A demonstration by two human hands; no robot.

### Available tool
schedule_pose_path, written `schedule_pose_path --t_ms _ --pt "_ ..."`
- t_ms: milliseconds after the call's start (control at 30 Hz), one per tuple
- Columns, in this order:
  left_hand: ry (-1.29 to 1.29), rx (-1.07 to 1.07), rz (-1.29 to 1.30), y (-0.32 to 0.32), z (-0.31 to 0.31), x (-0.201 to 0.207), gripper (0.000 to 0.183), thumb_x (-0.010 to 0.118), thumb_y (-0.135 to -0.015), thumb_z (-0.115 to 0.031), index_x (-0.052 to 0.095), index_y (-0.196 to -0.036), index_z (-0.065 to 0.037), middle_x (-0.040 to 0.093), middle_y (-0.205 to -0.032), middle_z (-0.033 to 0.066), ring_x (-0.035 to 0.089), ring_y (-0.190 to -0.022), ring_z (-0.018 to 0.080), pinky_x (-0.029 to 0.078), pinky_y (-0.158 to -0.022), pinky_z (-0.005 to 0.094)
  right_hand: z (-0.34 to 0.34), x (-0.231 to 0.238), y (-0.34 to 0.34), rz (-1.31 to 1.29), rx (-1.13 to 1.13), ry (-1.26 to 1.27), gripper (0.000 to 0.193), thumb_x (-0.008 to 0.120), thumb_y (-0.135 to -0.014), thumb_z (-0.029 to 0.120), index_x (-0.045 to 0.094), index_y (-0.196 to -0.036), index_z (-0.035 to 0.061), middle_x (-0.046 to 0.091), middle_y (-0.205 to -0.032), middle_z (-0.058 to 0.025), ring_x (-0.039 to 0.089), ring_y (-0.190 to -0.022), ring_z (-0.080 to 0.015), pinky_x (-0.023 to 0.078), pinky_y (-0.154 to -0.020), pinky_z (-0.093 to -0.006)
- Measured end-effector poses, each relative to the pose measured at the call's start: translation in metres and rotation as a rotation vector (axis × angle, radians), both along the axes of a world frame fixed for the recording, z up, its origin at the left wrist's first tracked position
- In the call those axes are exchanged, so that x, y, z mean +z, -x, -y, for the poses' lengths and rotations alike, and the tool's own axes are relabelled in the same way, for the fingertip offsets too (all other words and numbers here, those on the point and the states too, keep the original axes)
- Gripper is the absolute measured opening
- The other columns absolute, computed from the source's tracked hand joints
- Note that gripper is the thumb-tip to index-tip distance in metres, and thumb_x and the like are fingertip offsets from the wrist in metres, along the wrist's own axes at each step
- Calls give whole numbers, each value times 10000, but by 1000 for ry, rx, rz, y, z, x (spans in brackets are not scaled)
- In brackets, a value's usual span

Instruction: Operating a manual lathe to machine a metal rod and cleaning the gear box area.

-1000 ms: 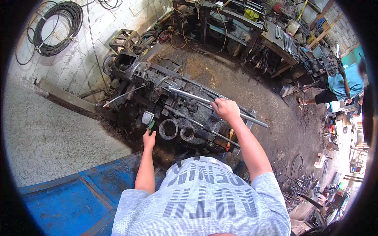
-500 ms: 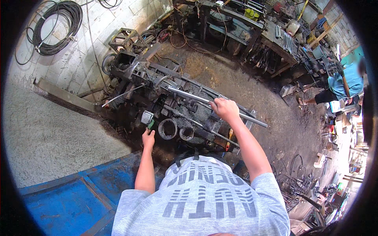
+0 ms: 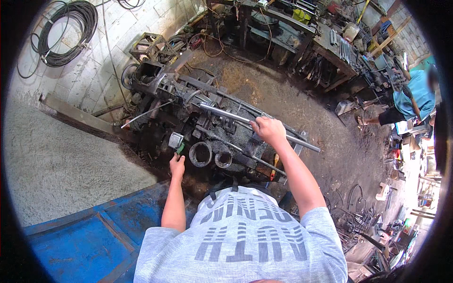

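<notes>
A greasy lathe-like machine (image 3: 151, 78) lies in front of me, with dark metal shavings (image 3: 231, 137) heaped along its bed. My right hand (image 3: 270, 130) is closed over a long, smooth metal bar (image 3: 306, 143) that slants across the machine from centre to right. Left of it and nearer to me, my left hand (image 3: 177, 166) is closed on a green handle (image 3: 180, 148); its lower part is hidden by the fingers. A grey metal block (image 3: 175, 140) sits just beyond that handle. To the right of the left hand stand a large metal ring (image 3: 192, 154) and a smaller ring (image 3: 217, 160).
A brush with a yellow and red handle (image 3: 274, 167) lies at the machine's near right. Coiled black cable (image 3: 92, 28) hangs on the wall. Blue metal panels (image 3: 71, 245) are at lower left. A cluttered workbench (image 3: 325, 40) stands behind; a person in teal (image 3: 415, 96) is far right.
Both hands keep their holds and have hardly moved. At the far right, the person in teal has shifted an arm slightly.
</notes>
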State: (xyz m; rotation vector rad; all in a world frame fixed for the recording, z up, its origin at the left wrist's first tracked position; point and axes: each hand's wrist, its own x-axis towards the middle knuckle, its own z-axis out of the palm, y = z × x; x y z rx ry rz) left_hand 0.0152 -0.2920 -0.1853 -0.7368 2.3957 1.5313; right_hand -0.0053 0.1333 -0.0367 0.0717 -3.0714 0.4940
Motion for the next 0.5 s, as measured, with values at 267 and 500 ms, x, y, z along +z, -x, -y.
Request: schedule_pose_path --t_ms 267,500 --pt "21 -5 -24 0 6 -11 601 647 -875 -141 420 -1381 92 614 -1253 220 601 -1142 251 434 -968 316 0 1 1 4 6 -2 431 497 -942 485 621 -810 95 671 -814 -121 665 -739 -350 543 -638 -467" --pt "40 -2 10 1 6 -12 587 649 -872 -141 439 -1373 82 614 -1251 225 597 -1155 253 435 -972 319 1 -1 2 13 18 -10 450 485 -943 500 623 -811 93 673 -825 -121 665 -740 -355 545 -640 -466"
